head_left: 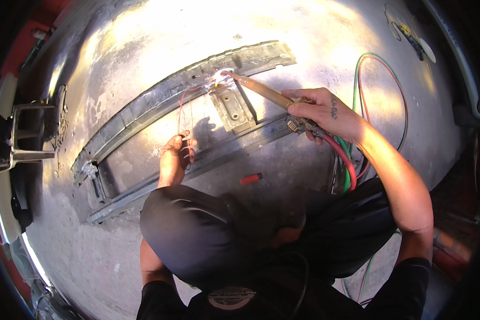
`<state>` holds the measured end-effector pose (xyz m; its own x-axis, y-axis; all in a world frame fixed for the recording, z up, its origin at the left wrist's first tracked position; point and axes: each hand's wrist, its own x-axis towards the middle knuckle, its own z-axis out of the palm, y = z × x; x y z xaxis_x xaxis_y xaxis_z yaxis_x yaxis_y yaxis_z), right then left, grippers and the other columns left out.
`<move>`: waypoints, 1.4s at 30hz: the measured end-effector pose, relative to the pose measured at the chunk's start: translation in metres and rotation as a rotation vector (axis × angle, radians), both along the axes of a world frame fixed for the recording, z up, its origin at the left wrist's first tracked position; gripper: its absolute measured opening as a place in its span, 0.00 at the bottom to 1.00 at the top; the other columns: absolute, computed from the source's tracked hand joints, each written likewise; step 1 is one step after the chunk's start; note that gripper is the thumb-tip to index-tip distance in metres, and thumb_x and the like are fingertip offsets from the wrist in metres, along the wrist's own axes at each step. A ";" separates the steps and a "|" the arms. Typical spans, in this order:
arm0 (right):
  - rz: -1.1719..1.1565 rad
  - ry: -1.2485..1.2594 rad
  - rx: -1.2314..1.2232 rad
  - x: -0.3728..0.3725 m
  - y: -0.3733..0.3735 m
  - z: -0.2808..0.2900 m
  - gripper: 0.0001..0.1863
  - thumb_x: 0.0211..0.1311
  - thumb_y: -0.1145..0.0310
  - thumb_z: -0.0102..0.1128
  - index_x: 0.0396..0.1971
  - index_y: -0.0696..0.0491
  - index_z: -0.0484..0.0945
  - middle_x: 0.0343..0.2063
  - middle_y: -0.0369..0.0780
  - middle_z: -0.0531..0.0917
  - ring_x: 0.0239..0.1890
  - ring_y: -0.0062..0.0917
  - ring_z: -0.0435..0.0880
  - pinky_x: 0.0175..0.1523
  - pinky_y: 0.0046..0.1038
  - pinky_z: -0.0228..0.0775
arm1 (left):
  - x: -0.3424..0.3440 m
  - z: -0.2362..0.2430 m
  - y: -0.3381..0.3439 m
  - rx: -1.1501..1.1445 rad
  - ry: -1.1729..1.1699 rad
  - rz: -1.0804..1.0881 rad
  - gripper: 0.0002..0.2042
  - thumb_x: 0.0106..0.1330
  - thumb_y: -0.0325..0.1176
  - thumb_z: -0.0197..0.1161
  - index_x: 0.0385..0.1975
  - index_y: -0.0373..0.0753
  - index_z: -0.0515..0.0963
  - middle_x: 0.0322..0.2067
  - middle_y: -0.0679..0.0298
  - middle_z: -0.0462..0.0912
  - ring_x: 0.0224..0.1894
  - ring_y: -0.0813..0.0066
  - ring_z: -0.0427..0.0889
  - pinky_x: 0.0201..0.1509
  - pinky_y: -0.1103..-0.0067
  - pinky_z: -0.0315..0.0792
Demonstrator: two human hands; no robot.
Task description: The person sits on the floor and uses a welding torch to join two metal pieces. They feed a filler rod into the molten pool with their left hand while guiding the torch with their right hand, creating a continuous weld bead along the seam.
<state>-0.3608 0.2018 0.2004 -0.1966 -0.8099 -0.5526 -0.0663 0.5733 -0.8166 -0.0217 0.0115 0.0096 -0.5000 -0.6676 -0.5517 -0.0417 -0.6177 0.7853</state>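
Note:
My right hand (325, 112) is wrapped round a gas torch (264, 92) with a long brass-coloured tube. Its tip points left at a bright glow (222, 76) on a curved metal frame (144, 105) lying on the floor. Between finger and thumb, my left hand (177, 154) pinches a thin copper-coloured wire (182, 104), bent into a loop. The wire's far end reaches the glow, where a flat bracket with holes (232, 109) meets the curved rail. Glare hides the exact contact there. A straight lower rail (197, 170) runs under my left hand.
Red and green hoses (349, 162) trail from the torch and loop across the floor at right. A small red lighter-like object (251, 178) lies before my knees. At far left stands a metal bracketed part (32, 133). Tools (413, 42) lie at the far right.

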 end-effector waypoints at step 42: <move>0.009 -0.011 -0.002 -0.003 -0.001 -0.007 0.21 0.73 0.60 0.61 0.54 0.62 0.77 0.23 0.34 0.78 0.18 0.18 0.79 0.21 0.22 0.72 | -0.002 -0.002 -0.001 -0.013 -0.018 -0.011 0.18 0.83 0.41 0.51 0.61 0.35 0.74 0.40 0.59 0.86 0.30 0.75 0.77 0.33 0.76 0.72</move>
